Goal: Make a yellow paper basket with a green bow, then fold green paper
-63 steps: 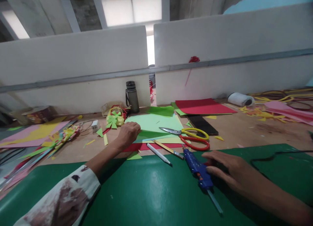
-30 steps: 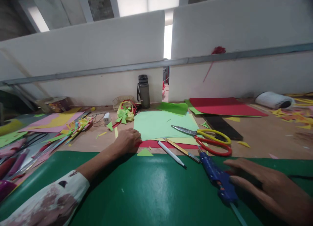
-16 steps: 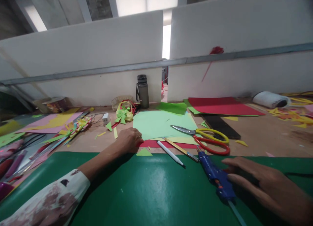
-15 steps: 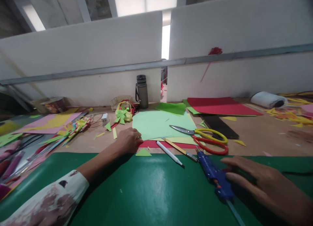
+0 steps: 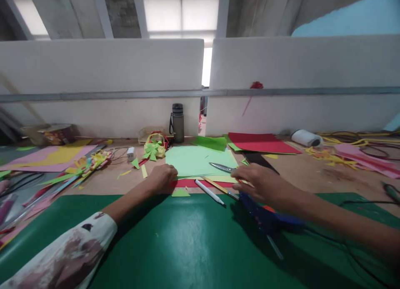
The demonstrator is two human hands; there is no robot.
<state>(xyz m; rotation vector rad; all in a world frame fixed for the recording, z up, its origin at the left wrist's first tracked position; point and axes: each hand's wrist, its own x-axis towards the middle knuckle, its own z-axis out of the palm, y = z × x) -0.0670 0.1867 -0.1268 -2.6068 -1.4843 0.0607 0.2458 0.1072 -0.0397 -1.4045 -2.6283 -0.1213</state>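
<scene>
My left hand (image 5: 163,176) rests closed at the near left corner of the light green paper (image 5: 190,160), its fingertips hidden. Red paper (image 5: 218,184) shows under the light green sheet. My right hand (image 5: 256,180) curls over the handles of the scissors (image 5: 219,167); the blades lie on the paper and the handles are mostly covered. Below the right hand and forearm is a blue glue gun (image 5: 265,220) with a stick out of its back. A white pen (image 5: 209,192) and a yellow craft knife (image 5: 215,185) lie between the hands. A green triangle scrap (image 5: 180,192) lies near the left hand.
A green mat (image 5: 187,239) covers the near table. Behind the papers stand a grey bottle (image 5: 178,124) and a small yellow-green basket (image 5: 155,146). Red sheets (image 5: 259,143) lie at back right, near a white roll (image 5: 306,138). The gun's cord (image 5: 343,243) runs right.
My right hand has moved left and forward from beside the glue gun onto the scissors' handles. The glue gun has turned. My left hand stays put while the view has shifted.
</scene>
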